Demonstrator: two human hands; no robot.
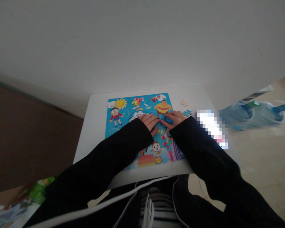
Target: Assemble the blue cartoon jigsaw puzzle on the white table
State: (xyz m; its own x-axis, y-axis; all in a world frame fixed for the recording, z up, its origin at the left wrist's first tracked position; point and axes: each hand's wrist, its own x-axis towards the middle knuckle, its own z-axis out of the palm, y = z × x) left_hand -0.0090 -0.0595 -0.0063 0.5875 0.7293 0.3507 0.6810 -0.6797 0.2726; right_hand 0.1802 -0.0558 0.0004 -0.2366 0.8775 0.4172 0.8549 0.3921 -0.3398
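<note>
A blue cartoon jigsaw puzzle (123,122) lies flat on a small white table, mostly assembled, with its middle partly hidden by my hands and sleeves. My left hand (149,121) rests palm down on it, fingers stretched out toward the right and fingertips near those of the other hand. My right hand (175,119) reaches in from the right, its thumb and index finger on either side of a blue puzzle piece (165,118) below the figure in the yellow striped shirt. That piece's outline is hard to make out.
Two loose puzzle pieces, one showing its plain back (184,103) and one blue (187,112), lie right of the puzzle. A bright pixelated patch (210,126) covers the table's right side. Large plastic bottles (258,115) are on the floor. A white cable (114,198) crosses before my body.
</note>
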